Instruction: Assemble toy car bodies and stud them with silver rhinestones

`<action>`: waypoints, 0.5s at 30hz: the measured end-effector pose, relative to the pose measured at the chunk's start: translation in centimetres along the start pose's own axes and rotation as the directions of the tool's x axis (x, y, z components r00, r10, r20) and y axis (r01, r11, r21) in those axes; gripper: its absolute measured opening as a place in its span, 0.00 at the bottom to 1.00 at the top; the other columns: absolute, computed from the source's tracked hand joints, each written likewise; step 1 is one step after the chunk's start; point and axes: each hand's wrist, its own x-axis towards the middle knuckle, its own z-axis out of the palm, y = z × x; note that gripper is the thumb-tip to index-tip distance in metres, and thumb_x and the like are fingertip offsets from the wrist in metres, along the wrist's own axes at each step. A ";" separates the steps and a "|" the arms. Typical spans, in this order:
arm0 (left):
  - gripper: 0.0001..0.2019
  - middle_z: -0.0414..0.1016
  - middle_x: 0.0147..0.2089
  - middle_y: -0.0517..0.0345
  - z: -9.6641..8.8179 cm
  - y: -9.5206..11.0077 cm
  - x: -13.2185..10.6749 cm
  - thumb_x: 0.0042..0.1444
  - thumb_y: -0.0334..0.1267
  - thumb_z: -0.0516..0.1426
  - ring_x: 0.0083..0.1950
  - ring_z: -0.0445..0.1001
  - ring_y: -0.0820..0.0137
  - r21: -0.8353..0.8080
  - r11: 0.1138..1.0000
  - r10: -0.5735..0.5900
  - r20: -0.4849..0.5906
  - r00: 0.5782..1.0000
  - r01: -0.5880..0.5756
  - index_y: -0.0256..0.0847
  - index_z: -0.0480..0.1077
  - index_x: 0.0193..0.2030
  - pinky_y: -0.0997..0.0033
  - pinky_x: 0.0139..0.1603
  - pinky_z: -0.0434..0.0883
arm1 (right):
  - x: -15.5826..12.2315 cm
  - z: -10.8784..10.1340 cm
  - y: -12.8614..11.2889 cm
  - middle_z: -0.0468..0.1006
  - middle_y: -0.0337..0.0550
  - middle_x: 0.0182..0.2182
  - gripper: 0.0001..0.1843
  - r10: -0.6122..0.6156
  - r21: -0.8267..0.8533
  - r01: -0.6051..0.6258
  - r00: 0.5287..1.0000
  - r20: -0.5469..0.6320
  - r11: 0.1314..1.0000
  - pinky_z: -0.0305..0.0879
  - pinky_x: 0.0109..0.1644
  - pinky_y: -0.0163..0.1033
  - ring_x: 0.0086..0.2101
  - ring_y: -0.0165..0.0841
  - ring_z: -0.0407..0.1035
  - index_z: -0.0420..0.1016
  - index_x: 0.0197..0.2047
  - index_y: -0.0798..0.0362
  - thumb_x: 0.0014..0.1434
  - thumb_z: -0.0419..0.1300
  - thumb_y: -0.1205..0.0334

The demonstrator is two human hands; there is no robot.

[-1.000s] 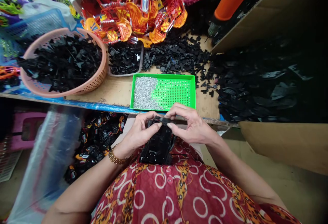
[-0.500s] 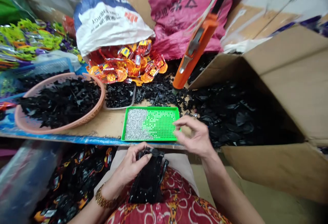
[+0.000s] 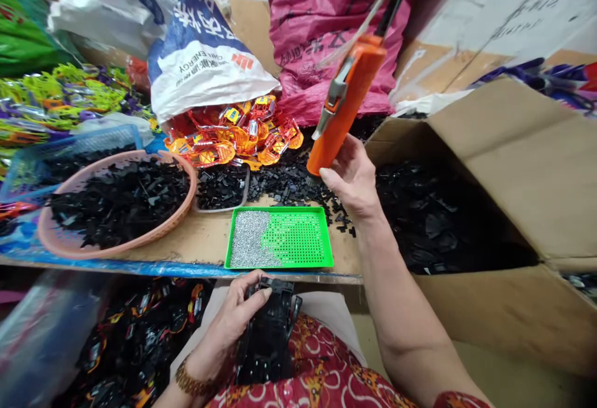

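Note:
In my left hand [image 3: 240,308] is a black plastic toy-car chassis [image 3: 265,339], held over my lap. My thumb presses on its top end while the other fingers go around the side. Up ahead, my right hand [image 3: 352,181] closes on the lower part of an orange electric screwdriver [image 3: 347,100] that hangs from above. The thumb shows at its lower end; the fingers are partly hidden behind it. Between the two hands, on the table edge, lies a green perforated tray [image 3: 303,264] with small silver screws [image 3: 249,240] heaped in its left half.
A pink basket [image 3: 46,234] and a clear container [image 3: 224,208] hold black plastic parts. Orange toy shells [image 3: 252,128] spill from a white and blue sack [image 3: 209,72]. An open cardboard box [image 3: 489,122] with dark parts stands at the right.
My right hand has moved from the tray's right edge up to the orange screwdriver and taken hold of it. My left hand keeps the chassis over my lap.

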 end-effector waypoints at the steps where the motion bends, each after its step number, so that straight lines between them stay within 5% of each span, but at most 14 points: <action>1: 0.15 0.71 0.29 0.61 -0.1 -0.2 0.1 0.55 0.52 0.65 0.31 0.64 0.70 -0.004 1.000 -0.001 -0.001 1.000 0.001 0.41 0.79 0.37 0.72 0.35 0.64 | -0.3 -0.1 -0.2 0.74 0.51 0.59 0.43 0.016 0.005 -0.015 0.999 -0.046 1.000 0.74 0.60 0.50 0.57 0.44 0.73 0.64 0.60 0.45 0.48 0.72 0.33; 5: 0.14 0.71 0.29 0.61 -0.1 -0.6 0.3 0.55 0.51 0.65 0.31 0.64 0.71 -0.010 1.000 0.000 -0.004 1.000 0.000 0.41 0.79 0.37 0.73 0.33 0.63 | 0.2 -0.5 -0.9 0.79 0.44 0.47 0.37 0.007 0.032 -0.004 0.996 -0.086 0.999 0.77 0.53 0.48 0.46 0.40 0.77 0.71 0.47 0.46 0.40 0.78 0.36; 10: 0.14 0.72 0.32 0.60 0.5 0.2 0.1 0.56 0.50 0.65 0.33 0.67 0.70 -0.022 0.999 -0.032 0.020 0.999 0.032 0.40 0.78 0.36 0.73 0.35 0.64 | 2.0 0.7 -2.1 0.80 0.44 0.42 0.25 0.058 0.101 -0.059 0.998 0.012 0.993 0.80 0.45 0.49 0.34 0.34 0.77 0.75 0.43 0.48 0.51 0.74 0.41; 15: 0.14 0.73 0.32 0.60 0.5 1.4 -0.5 0.54 0.48 0.67 0.34 0.68 0.70 -0.088 0.991 -0.097 -0.007 0.995 0.096 0.39 0.77 0.37 0.73 0.36 0.65 | 0.7 1.1 -2.0 0.80 0.42 0.42 0.30 0.144 0.194 -0.153 0.988 0.059 0.969 0.78 0.36 0.44 0.29 0.31 0.75 0.77 0.45 0.49 0.47 0.75 0.38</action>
